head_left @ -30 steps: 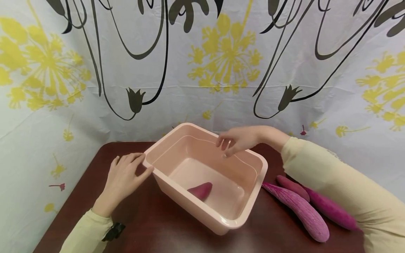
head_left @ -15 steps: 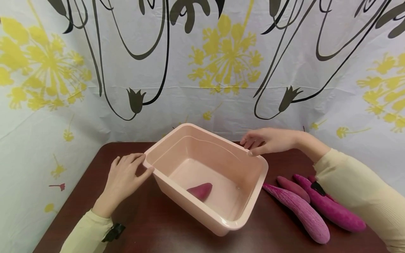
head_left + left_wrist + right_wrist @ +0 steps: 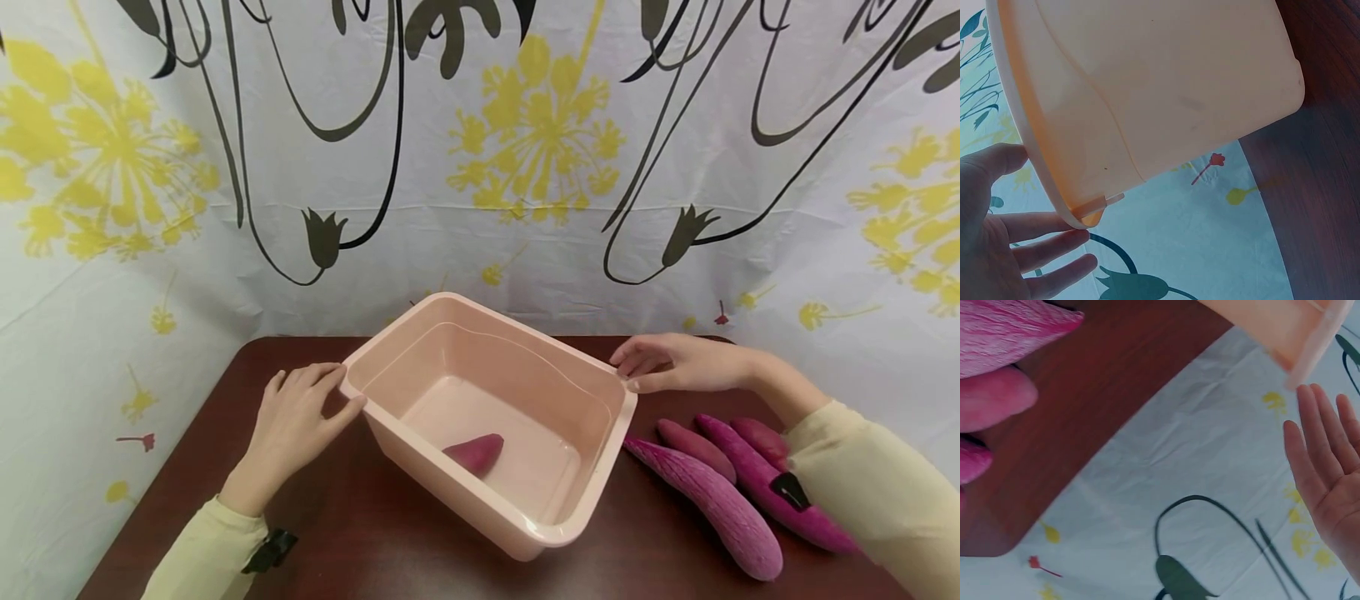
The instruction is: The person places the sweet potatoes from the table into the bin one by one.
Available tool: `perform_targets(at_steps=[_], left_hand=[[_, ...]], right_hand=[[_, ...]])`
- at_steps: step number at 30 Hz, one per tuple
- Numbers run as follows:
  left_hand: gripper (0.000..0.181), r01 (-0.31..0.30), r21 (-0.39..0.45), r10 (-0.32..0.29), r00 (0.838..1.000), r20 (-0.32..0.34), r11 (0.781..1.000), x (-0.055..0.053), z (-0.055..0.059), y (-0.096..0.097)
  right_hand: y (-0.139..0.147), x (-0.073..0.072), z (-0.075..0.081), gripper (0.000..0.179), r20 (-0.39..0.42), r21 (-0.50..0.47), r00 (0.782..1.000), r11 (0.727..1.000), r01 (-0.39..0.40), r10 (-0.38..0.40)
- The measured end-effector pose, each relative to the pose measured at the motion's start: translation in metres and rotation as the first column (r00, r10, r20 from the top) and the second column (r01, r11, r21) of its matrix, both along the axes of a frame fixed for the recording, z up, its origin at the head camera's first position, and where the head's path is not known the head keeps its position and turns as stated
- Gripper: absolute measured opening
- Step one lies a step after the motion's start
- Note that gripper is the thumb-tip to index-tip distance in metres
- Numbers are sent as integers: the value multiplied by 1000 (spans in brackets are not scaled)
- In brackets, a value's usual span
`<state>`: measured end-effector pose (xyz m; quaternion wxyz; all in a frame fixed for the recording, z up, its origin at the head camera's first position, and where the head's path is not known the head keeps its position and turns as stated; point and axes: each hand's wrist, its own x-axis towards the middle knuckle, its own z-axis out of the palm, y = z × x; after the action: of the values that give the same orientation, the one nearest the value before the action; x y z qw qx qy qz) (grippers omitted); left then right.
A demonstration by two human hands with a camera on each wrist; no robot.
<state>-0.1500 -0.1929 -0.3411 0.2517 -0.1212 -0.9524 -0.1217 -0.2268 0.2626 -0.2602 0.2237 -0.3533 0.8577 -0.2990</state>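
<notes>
Head view, basin [image 3: 450, 492]: between both hands, slanted lengthwise from far left to near right.
Left hand [image 3: 291, 417]: spread, touching the nearest corner.
Right hand [image 3: 688, 364]: loosely spread at the opposite corner, nearer the striped vegetable [image 3: 712, 502].
Left wrist view, rim [image 3: 1040, 167]: bridged by thumb [image 3: 1000, 160] and index finger [image 3: 1032, 225], unclamped.
Right wrist view, fingertips [image 3: 1304, 395]: just beside the rim; contact unclear through blur.

Is a dark reddish-brown table [image 3: 337, 517], carrying a peach-coloured basin [image 3: 453, 490] and, lying close together to its right, four pink-purple vegetables [image 3: 712, 493].
</notes>
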Motion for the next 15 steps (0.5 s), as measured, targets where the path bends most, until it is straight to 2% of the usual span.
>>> perform_targets(at_steps=[8, 15], left_hand=[[52, -4, -2, 4, 1000, -1, 1000, 0, 1, 1], [51, -6, -4, 6, 1000, 1, 1000, 1, 1, 2]], right_hand=[[22, 7, -12, 35, -8, -35, 998, 997, 62, -63], [40, 13, -29, 30, -69, -7, 994, 997, 82, -82]])
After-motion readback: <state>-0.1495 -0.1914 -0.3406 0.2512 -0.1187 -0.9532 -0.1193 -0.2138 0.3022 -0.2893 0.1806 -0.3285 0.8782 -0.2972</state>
